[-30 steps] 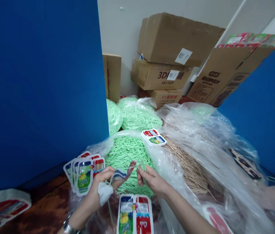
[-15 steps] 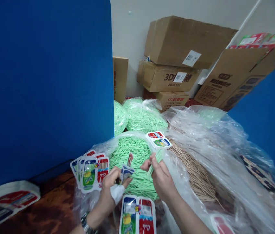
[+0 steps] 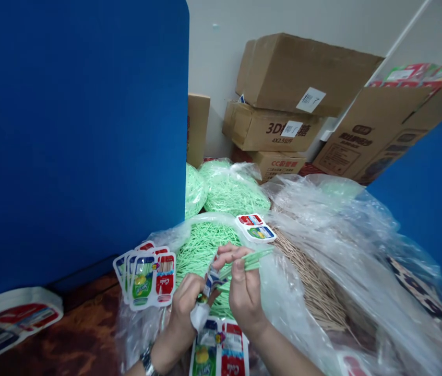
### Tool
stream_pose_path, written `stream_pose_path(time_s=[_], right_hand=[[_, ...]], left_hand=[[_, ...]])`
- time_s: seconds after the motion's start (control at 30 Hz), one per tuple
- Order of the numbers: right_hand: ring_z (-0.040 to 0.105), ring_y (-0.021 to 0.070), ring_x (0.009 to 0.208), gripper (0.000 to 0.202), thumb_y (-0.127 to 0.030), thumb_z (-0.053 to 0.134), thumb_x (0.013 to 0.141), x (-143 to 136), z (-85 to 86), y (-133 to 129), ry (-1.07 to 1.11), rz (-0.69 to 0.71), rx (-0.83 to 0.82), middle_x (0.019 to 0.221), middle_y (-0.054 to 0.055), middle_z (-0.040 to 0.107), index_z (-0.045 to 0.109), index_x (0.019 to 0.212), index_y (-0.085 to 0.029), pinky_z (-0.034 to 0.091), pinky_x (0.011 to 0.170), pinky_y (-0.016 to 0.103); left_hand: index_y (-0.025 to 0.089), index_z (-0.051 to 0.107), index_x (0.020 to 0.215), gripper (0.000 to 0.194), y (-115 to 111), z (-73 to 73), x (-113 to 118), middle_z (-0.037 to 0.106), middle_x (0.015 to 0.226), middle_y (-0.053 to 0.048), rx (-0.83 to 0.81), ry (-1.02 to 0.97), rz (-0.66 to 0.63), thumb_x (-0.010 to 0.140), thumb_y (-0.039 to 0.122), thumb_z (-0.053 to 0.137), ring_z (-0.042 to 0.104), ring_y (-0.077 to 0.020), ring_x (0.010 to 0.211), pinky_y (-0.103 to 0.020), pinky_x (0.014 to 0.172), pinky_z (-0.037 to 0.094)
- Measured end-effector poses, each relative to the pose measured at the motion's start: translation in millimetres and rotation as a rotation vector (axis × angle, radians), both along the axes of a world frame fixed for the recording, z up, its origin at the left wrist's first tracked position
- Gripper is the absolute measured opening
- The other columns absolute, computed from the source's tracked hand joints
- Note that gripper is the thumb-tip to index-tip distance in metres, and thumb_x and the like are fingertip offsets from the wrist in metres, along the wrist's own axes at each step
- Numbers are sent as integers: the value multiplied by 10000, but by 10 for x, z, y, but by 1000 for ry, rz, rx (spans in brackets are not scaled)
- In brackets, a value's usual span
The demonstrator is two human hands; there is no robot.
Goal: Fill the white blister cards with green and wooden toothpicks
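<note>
My left hand (image 3: 183, 303) is closed around a printed plastic pouch (image 3: 212, 279), held folded with its mouth toward the right. In my right hand (image 3: 244, 292) is a small bundle of thin green candy sticks (image 3: 258, 255), one end at the pouch's mouth. How far the ends reach inside is hidden by fingers. Beneath both hands lies an open bag of loose green sticks (image 3: 208, 237). A flat Sprite and Cola pouch (image 3: 221, 350) lies just in front of me, below the hands.
Several filled pouches (image 3: 152, 279) lie fanned at the left, and another pouch (image 3: 255, 228) rests behind. A pouch stack (image 3: 13, 326) sits far left. Brown sticks (image 3: 310, 277) under clear plastic lie right. Cardboard boxes (image 3: 279, 125) and a blue partition (image 3: 75, 130) stand around.
My right hand has moved left and up to the pouch, tilting the green sticks from upright to nearly level. My left hand has shifted slightly right, turning the pouch toward them.
</note>
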State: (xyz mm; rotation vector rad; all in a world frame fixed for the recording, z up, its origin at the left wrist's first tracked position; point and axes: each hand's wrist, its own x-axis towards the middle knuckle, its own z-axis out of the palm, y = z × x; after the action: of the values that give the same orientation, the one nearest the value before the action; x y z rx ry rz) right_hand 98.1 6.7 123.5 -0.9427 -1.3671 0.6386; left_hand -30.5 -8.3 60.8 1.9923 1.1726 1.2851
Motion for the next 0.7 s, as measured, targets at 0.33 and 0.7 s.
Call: stream_pose_path(time_s=[0.33, 0.7], right_hand=[[416, 249, 1227, 230, -321, 316, 984, -36, -158, -113, -97, 13, -68, 999, 69, 629, 522, 931, -233, 272, 1045, 511], [210, 284, 1396, 483, -486, 437, 924, 264, -145, -74, -296, 218, -205, 1509, 82, 268, 388, 1345, -256, 169, 1132, 505]], left_hand=[[199, 460, 797, 135, -14, -14, -42, 509, 789, -28, -13, -7, -19, 892, 103, 451, 521, -189, 748, -291, 652, 402], [195, 499, 804, 113, 67, 13, -102, 541, 786, -32, 86, 7, -39, 871, 106, 520, 533, -185, 747, -286, 653, 417]])
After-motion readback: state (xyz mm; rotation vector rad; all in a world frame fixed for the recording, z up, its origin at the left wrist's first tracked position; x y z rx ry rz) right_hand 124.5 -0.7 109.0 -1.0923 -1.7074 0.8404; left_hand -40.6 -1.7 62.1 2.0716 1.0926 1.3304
